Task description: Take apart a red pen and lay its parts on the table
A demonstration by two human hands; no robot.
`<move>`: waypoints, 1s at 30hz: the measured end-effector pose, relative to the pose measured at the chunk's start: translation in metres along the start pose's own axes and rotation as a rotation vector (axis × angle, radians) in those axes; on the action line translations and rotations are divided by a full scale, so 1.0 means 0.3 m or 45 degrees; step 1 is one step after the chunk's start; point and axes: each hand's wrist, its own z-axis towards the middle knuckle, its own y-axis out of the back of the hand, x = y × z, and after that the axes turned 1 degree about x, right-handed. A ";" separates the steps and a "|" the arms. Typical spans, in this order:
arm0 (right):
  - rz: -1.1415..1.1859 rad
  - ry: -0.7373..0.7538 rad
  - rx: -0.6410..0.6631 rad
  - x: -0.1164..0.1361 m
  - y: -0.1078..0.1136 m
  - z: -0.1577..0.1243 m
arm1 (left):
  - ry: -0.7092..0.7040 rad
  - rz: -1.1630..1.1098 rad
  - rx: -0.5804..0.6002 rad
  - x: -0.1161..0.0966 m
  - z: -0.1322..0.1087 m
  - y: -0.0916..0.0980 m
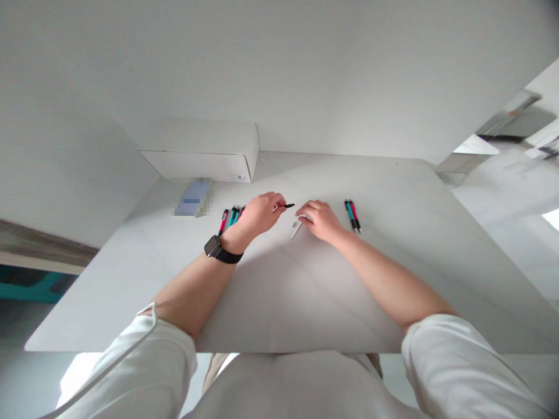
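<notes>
My left hand [262,212], with a black watch on its wrist, is closed around a pen [289,205] whose black end sticks out to the right. The rest of that pen is mostly hidden by the fingers. Just to the right, the curled fingers of my right hand [320,219] are at a slim white stick [297,231] with small dark print, which slants down toward me. Partly behind my left hand lie several pens [233,216], pink and teal with black parts. Right of my right hand, a teal pen [350,215] and a pink pen [355,216] lie side by side.
A long white box [196,164] stands at the back left against the wall. In front of it lies a blurred-out bluish packet [193,196]. All of this rests on a pale table [297,302] whose front edge is close to my body.
</notes>
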 end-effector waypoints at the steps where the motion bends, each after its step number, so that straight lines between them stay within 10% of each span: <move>1: -0.049 0.003 0.045 -0.001 -0.011 0.003 | 0.019 0.006 -0.006 0.003 0.000 -0.001; 6: -0.139 0.028 0.199 0.016 -0.043 0.025 | 0.054 0.024 0.005 0.006 -0.004 -0.005; 17: 0.317 -0.086 -0.279 0.012 0.033 0.028 | 0.023 0.022 0.030 -0.001 -0.006 -0.018; 30: 0.104 0.072 -0.250 0.034 0.043 0.016 | 0.002 -0.052 0.047 -0.018 -0.009 -0.026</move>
